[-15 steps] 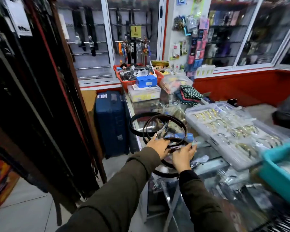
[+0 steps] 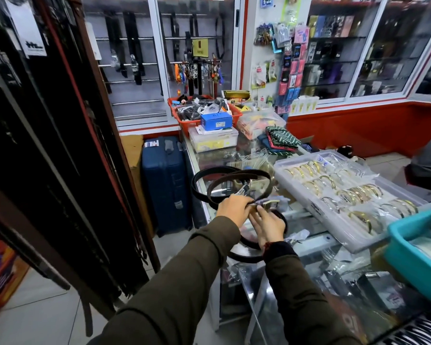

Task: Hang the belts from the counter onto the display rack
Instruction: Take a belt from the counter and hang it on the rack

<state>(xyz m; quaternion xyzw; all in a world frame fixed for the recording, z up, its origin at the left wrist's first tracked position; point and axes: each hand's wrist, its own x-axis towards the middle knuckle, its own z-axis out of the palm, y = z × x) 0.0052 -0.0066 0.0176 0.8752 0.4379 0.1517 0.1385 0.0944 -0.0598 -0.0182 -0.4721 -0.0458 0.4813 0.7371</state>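
Coiled dark belts (image 2: 237,176) lie in loops on the glass counter (image 2: 306,247), near its left edge. My left hand (image 2: 233,209) is closed on the buckle end of a belt, pinching it at the fingertips. My right hand (image 2: 269,226) sits just right of it, fingers touching the same buckle end, with another dark belt loop (image 2: 246,256) curving under my wrist. The display rack (image 2: 47,145), a tall dark panel crowded with hanging belts, stands at my left.
A clear tray of bangles (image 2: 339,195) and a teal bin (image 2: 413,250) fill the counter's right side. Boxes and a red basket (image 2: 204,113) stand at the far end. A blue suitcase (image 2: 164,183) sits on the floor between rack and counter. A person sits at far right.
Both hands have lifted slightly and drawn the buckle end together; my right hand now touches the piece that my left hand holds. The belt loops shifted a little.
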